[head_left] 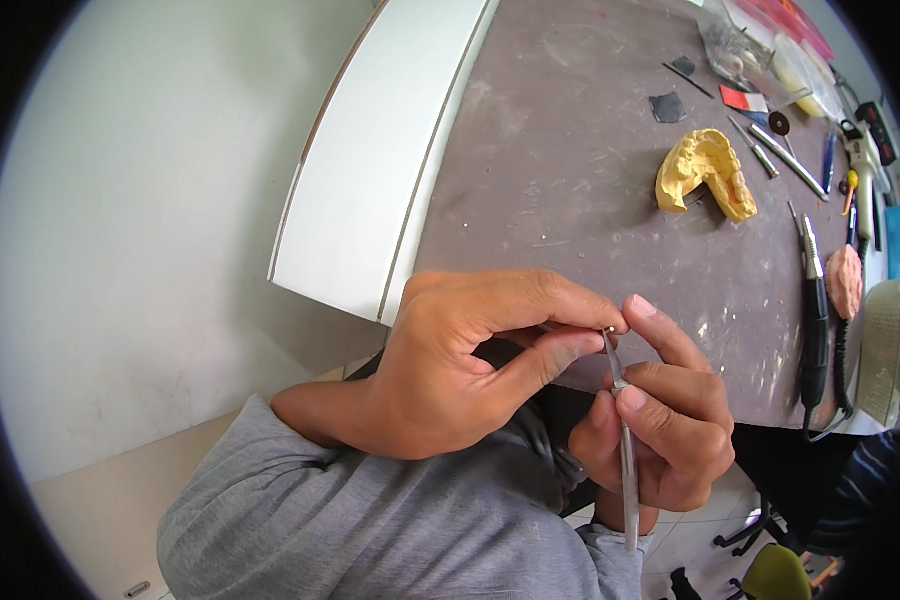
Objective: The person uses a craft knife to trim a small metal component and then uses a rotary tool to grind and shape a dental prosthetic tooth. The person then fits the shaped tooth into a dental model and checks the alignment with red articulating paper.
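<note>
My left hand (470, 360) is pinched around a tiny pale piece (610, 329), too small to identify, above the desk's front edge. My right hand (660, 430) grips a slim metal hand tool (629, 470), whose narrow tip touches or nearly touches that piece. The right index fingertip rests close beside my left fingertips. Beyond them a yellow dental cast (700, 170) sits on the brown desktop (550, 140).
A white ledge (370, 160) borders the left, beside the wall. To the right lie a corded handpiece (813, 320), a pink moulded lump (843, 283), slim tools (790, 160), dark scraps (667, 107) and plastic containers (745, 60). Dark striped cloth (860, 490) shows lower right.
</note>
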Demonstrator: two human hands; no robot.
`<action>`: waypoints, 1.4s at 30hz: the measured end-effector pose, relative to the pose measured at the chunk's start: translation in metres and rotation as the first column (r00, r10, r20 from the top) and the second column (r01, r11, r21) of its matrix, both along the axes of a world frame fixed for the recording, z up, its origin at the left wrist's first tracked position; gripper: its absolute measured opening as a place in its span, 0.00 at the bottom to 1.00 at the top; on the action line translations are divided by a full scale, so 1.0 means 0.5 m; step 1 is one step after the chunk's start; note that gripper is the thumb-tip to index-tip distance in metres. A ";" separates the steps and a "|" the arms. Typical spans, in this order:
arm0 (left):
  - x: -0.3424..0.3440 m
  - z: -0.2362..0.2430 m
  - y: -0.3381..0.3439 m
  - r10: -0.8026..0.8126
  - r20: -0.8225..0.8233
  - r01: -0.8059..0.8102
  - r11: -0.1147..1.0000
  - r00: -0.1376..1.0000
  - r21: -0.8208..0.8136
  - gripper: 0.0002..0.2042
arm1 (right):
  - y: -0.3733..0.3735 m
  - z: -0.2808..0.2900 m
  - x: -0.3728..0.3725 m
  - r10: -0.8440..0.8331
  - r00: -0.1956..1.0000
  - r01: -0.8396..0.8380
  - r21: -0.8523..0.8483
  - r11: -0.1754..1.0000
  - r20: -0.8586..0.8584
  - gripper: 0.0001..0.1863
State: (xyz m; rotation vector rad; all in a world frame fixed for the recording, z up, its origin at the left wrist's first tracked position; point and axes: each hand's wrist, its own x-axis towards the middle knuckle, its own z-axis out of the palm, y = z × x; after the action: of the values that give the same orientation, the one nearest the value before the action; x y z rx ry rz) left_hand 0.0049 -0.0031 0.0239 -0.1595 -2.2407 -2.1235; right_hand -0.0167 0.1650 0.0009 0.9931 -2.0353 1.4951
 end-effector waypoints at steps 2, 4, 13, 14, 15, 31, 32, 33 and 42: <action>-0.004 0.000 -0.004 0.011 0.002 -0.011 1.000 1.000 0.011 0.07 | -0.007 -0.004 -0.004 -0.006 1.000 0.006 -0.002 1.000 -0.004 0.09; -0.005 0.000 -0.009 -0.011 -0.021 0.011 1.000 1.000 -0.007 0.08 | -0.009 -0.008 -0.002 -0.014 1.000 0.014 -0.006 1.000 -0.016 0.08; -0.006 -0.004 -0.011 -0.004 -0.040 0.003 1.000 0.999 -0.028 0.05 | -0.009 -0.015 -0.002 -0.031 0.998 0.032 0.023 0.999 -0.059 0.09; -0.006 -0.004 -0.011 -0.001 -0.037 0.000 1.000 0.999 -0.028 0.05 | -0.009 -0.016 -0.002 -0.030 0.998 0.032 0.024 0.999 -0.057 0.09; -0.006 -0.004 -0.010 -0.002 -0.046 0.000 0.999 0.999 -0.033 0.05 | -0.009 -0.016 -0.002 -0.031 0.998 0.032 0.023 0.999 -0.056 0.09; -0.010 -0.002 -0.009 0.001 -0.082 -0.008 0.996 0.997 -0.085 0.03 | -0.004 -0.021 -0.005 -0.010 0.991 0.015 0.036 0.999 -0.137 0.08; -0.009 -0.003 -0.009 0.009 -0.080 -0.016 0.997 0.997 -0.082 0.03 | -0.002 -0.021 -0.004 0.001 0.992 0.004 0.043 0.999 -0.128 0.09; -0.010 -0.003 -0.008 0.007 -0.081 -0.014 0.996 0.997 -0.086 0.03 | -0.001 -0.020 -0.004 0.011 0.993 -0.005 0.050 0.999 -0.118 0.09; -0.005 0.000 -0.010 -0.021 -0.024 0.019 0.997 1.000 -0.068 0.03 | -0.008 -0.023 -0.007 -0.026 0.992 0.020 -0.048 0.999 -0.120 0.15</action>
State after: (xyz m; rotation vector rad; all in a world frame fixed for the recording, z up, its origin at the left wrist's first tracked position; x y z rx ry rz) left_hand 0.0023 -0.0081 0.0242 -0.2105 -2.3089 -2.0443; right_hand -0.0202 0.1608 -0.0106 1.0128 -1.9122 1.4285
